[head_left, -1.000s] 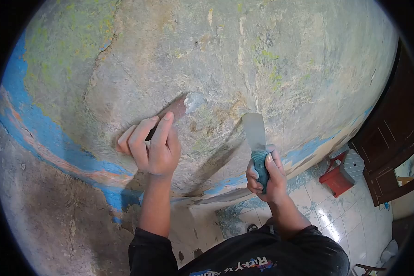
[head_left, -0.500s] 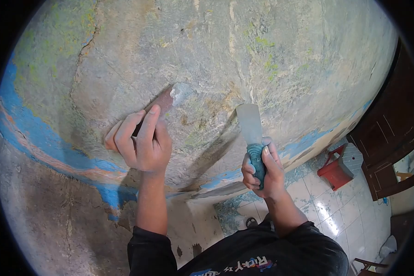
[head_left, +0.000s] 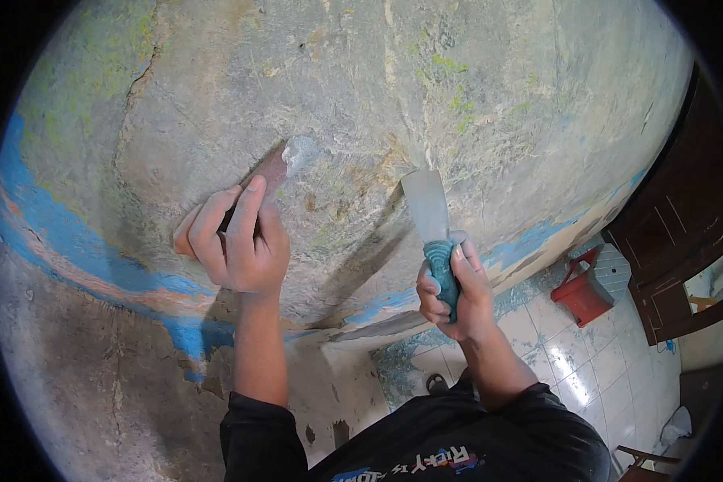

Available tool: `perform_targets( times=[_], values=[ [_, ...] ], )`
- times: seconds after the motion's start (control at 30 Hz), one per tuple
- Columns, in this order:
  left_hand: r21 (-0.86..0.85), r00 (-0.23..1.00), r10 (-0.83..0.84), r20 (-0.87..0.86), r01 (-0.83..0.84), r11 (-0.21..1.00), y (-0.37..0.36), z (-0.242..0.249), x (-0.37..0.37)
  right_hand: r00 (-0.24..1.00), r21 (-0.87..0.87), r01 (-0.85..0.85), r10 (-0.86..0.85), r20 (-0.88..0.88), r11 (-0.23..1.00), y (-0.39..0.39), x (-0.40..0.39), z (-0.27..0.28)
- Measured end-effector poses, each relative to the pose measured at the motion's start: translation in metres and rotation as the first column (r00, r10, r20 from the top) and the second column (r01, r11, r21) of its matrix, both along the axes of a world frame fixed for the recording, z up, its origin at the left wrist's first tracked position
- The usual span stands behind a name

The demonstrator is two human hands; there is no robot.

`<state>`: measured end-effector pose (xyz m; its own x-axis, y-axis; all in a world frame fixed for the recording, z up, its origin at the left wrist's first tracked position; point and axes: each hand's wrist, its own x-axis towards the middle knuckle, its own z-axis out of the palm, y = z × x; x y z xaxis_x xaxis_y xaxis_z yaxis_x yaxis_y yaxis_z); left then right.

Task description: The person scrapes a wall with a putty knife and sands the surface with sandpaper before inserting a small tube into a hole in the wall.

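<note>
My left hand (head_left: 245, 237) presses a reddish-brown piece of sandpaper (head_left: 271, 170) to the worn wall (head_left: 345, 88), fingers bent over it. The sandpaper's upper end is whitish and dusty; its lower part is hidden under my fingers. A putty knife (head_left: 427, 205) with a teal ribbed handle is wrapped in my right hand (head_left: 462, 293), its wide blade pointing up. The blade's edge overlaps the wall just below a pale streak, and a long shadow runs down-left from it. Green and yellow paint flecks mark the grey surface around both hands.
Blue paint (head_left: 64, 217) remains in a band along the wall's lower part. At the right, a red plastic stool (head_left: 582, 297) stands on the tiled floor (head_left: 530, 341) near dark wooden furniture (head_left: 667, 217). Paint flakes (head_left: 402, 365) litter the floor by the wall.
Both hands appear slightly further left and higher, but the wall marks have shifted in view too. The sandpaper and putty knife remain in the same hands.
</note>
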<state>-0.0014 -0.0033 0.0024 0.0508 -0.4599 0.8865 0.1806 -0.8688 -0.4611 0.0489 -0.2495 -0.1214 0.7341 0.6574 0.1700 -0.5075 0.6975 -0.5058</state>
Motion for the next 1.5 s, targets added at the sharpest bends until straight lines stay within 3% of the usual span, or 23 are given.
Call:
perform_targets(
  times=[0.77, 1.23, 1.5],
  values=[
    [-0.047, 1.0, -0.028, 0.008, 0.029, 0.998, 0.0, -0.002, 0.001, 0.996, -0.038, 0.084, -0.082, 0.045, 0.996, 0.002, -0.005, -0.006],
    [-0.032, 0.999, -0.035, 0.005, 0.035, 0.999, 0.001, -0.001, 0.001, 0.997, 0.168, -0.048, 0.058, -0.053, 0.985, 0.011, -0.002, -0.018],
    [-0.049, 0.998, -0.06, 0.016, 0.06, 0.997, 0.0, -0.003, 0.002, 0.989, 0.187, -0.04, 0.065, -0.131, 0.982, 0.016, -0.007, -0.005]
  ],
)
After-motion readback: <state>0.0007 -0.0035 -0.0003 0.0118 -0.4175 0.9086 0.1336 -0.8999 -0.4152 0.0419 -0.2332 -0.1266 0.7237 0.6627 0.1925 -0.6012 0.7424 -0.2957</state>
